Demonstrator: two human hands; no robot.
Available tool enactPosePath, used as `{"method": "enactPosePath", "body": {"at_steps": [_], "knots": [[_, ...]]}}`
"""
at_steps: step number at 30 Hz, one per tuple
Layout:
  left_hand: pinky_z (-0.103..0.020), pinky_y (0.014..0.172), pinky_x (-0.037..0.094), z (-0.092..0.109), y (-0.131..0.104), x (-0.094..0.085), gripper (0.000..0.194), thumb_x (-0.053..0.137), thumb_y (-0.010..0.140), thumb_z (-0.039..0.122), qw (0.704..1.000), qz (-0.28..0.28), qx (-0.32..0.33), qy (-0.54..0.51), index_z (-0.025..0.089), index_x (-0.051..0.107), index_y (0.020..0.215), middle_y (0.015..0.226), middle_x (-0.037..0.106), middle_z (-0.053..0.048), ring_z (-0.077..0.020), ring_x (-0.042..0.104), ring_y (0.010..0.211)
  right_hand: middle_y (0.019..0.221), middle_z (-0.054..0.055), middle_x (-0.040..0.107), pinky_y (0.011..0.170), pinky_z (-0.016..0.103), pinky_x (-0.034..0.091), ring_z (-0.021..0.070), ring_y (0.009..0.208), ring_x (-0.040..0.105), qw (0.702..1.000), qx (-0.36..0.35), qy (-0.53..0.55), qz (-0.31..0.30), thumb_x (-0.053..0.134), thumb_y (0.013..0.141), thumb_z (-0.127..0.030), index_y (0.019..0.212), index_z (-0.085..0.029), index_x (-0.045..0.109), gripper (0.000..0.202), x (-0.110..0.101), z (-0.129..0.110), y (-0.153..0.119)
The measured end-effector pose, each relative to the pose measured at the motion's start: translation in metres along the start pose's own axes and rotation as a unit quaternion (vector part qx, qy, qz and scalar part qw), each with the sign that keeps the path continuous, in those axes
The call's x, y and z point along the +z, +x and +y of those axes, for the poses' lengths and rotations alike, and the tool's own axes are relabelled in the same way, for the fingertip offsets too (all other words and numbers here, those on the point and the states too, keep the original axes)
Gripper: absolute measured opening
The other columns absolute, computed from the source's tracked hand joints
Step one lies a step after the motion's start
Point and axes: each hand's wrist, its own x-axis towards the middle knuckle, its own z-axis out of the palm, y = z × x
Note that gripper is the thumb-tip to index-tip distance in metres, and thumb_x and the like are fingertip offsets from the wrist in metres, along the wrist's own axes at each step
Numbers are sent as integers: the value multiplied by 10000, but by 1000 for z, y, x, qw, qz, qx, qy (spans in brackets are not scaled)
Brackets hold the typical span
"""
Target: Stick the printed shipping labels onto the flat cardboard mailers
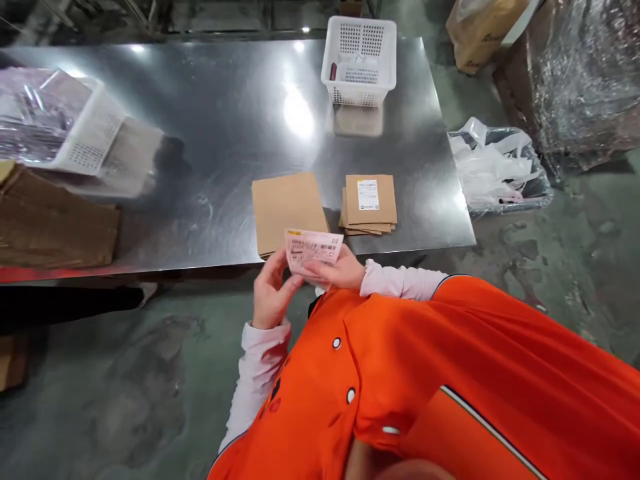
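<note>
A small stack of printed shipping labels [311,248], white with barcodes and a yellow strip, is held up in front of me at the table's near edge. My right hand [345,268] grips it from the right, thumb across the front. From the left, my left hand [273,293] curves around the labels' edge, thumb and fingertips touching it. Just beyond the labels lies a stack of flat brown cardboard mailers [287,203]. To its right sits a smaller stack of brown mailers [373,203]; a white label [369,195] is stuck on the top one.
On the metal table [225,120], a white perforated basket [361,93] holds a few items at the back. Another white basket [93,143], filled with plastic-wrapped things, stands left behind a cardboard box [55,220]. A lined bin [500,173] of white scraps is on the floor right.
</note>
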Motion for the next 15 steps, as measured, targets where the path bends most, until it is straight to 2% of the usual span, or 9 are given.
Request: {"method": "enactPosePath", "body": {"at_steps": [3,5,7,10,13,15], "knots": [[-357,847,565,-5,2,-2,441,879,625,494,996,67,-23,-46,175,741,896,920,760,-75,-231,712,861,1043,60,771,864,327,587,206,938,726,996,23,-57,-63,762,767,-540,1151,-184,731,525,-7,-9,1],[-338,824,562,-11,2,1,362,861,663,474,996,81,-18,-39,175,734,822,850,755,-52,-203,697,797,964,42,780,775,271,557,173,832,716,987,-5,-151,-50,778,776,-482,1087,-187,759,429,-18,-21,6],[-319,823,554,-16,1,9,340,843,686,478,995,98,4,-35,180,728,802,841,751,-40,-189,684,798,898,33,781,717,239,512,142,755,693,969,-49,-240,-24,711,855,-435,1005,-192,785,294,-26,-33,11],[-282,732,536,-17,0,25,373,817,700,532,989,140,24,-35,184,682,724,735,705,-15,-156,634,701,885,37,783,714,236,492,137,750,687,947,-90,-309,-6,632,924,-386,980,-206,796,249,-30,-44,14],[-255,630,495,-13,3,41,494,799,689,587,978,201,40,-29,197,523,565,572,585,20,-124,542,579,897,50,773,747,263,508,158,774,684,938,-95,-332,13,654,910,-404,978,-203,785,250,-30,-49,16],[-252,609,486,-12,9,44,537,810,657,588,975,217,28,-23,204,456,531,532,540,31,-121,526,561,885,55,753,768,286,518,170,799,674,937,-104,-332,8,663,901,-441,891,-199,778,268,-33,-52,24]]}}
